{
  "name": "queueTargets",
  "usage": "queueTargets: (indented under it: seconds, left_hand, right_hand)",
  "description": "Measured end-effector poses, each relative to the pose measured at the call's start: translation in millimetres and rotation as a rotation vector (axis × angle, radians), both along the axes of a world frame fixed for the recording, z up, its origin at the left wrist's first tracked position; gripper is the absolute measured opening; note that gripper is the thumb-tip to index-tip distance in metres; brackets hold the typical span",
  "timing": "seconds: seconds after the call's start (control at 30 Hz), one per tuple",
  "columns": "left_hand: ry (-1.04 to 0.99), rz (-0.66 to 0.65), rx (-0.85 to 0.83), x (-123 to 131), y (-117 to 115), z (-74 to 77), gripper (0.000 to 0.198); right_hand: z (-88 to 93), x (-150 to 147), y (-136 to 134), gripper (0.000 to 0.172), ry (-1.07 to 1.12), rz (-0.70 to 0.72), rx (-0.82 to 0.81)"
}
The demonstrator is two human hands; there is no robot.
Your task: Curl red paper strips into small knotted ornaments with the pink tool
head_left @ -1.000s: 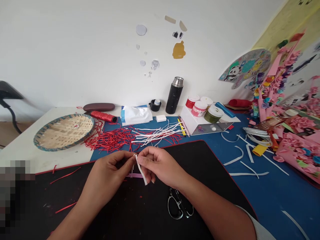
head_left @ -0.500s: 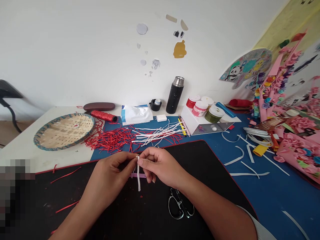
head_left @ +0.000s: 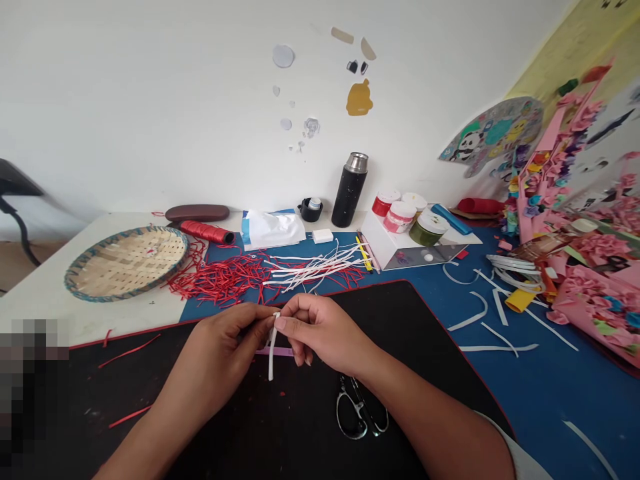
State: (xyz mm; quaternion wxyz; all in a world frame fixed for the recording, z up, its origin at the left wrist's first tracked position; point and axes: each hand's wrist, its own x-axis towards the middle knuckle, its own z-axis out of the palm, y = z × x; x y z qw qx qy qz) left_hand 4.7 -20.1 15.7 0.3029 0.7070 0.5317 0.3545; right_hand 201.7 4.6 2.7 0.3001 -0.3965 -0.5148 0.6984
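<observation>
Fingertips of my left hand (head_left: 227,350) and my right hand (head_left: 323,333) meet over the black mat (head_left: 240,433), both pinching the top of a short white cord (head_left: 271,360). The cord's loose end hangs down, slanting slightly left. Behind it a purple strip (head_left: 283,351) shows, partly covered by my hands; whether it is held or lies on the mat I cannot tell. Below my right wrist lie scissors (head_left: 353,413), their handles showing and their blades mostly hidden by my arm.
Beyond the mat lie a heap of red cords (head_left: 230,273) and several white cords (head_left: 320,263). A woven basket (head_left: 75,287) stands at left. A black flask (head_left: 349,193), paint jars (head_left: 400,218) and pencils (head_left: 365,252) are at the back. White strips (head_left: 500,348) lie at right.
The hanging end of the white cord has swung a little to the left. Both hands keep their pinch in nearly the same place.
</observation>
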Motion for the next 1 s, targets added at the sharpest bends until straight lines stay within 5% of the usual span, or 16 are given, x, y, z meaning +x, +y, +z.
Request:
queueTargets:
  seconds: [0.3, 1.0]
  left_hand:
    - [0.028, 0.066, -0.025, 3.2, 1.1, 2.4, 0.029]
    - [0.135, 0.017, 0.099, 0.9, 0.5, -3.0, 0.027]
  right_hand:
    - [3.3, -1.9, -2.1, 0.030, -0.052, -0.029, 0.077]
    - [-2.7, -3.0, -4.7, 0.028, -0.132, -0.113, 0.172]
